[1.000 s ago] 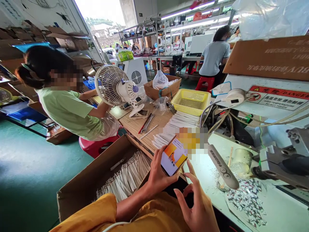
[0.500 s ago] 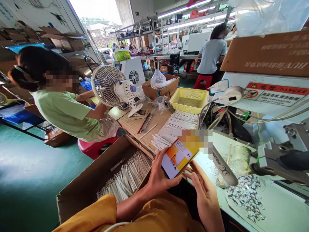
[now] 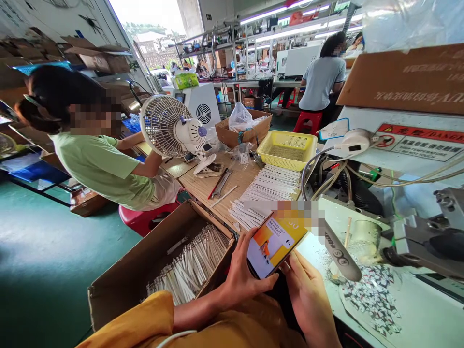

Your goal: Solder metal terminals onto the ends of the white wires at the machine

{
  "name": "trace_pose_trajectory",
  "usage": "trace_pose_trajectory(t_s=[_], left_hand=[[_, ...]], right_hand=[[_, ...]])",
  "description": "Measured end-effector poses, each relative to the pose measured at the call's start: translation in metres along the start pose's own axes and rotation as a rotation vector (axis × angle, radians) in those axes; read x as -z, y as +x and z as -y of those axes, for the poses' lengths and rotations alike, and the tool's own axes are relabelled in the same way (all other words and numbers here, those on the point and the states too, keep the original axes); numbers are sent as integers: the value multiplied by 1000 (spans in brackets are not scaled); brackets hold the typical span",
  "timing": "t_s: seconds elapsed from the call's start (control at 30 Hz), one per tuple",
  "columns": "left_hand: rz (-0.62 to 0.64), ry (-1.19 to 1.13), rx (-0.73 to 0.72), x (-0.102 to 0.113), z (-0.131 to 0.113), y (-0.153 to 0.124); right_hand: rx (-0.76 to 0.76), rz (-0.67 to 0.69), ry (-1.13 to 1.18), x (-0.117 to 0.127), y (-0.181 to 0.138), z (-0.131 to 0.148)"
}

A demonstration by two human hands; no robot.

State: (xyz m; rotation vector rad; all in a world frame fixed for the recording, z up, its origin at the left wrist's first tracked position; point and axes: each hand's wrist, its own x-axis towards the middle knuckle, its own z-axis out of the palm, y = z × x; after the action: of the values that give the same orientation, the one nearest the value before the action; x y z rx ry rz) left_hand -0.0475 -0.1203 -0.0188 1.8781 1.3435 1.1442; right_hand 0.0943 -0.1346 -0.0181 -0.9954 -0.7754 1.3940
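Observation:
A smartphone with a lit orange and white screen is held above the near edge of the white bench. My left hand grips its left side, thumb across the lower edge. My right hand is curled against its right underside, fingers touching the phone. Both arms wear yellow sleeves.
An open cardboard box of white sticks stands lower left. More white sticks lie on the wooden table, with a yellow basket, a wrench and a desk fan. A seated person in green works left. A machine is at right.
My right hand rose from below and closed against the phone's right side. The phone shifted slightly lower and to the right.

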Motion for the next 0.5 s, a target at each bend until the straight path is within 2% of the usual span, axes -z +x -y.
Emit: trace_pose_trajectory(t_s=[0.17,0.27,0.37,0.43,0.5], left_hand=[[-22,72,-6,-3,5,1],[-147,179,-8,-4,10,8],[-289,274,-37,-2,16,17],[-348,321,-71,0,21,23],[-377,348,-91,3,24,28]], right_hand=[[29,37,-45,1,0,-1],[48,72,-163,13,-7,0],[82,181,-424,27,-23,6],[169,256,-577,34,-36,9],[295,223,-663,35,-48,9]])
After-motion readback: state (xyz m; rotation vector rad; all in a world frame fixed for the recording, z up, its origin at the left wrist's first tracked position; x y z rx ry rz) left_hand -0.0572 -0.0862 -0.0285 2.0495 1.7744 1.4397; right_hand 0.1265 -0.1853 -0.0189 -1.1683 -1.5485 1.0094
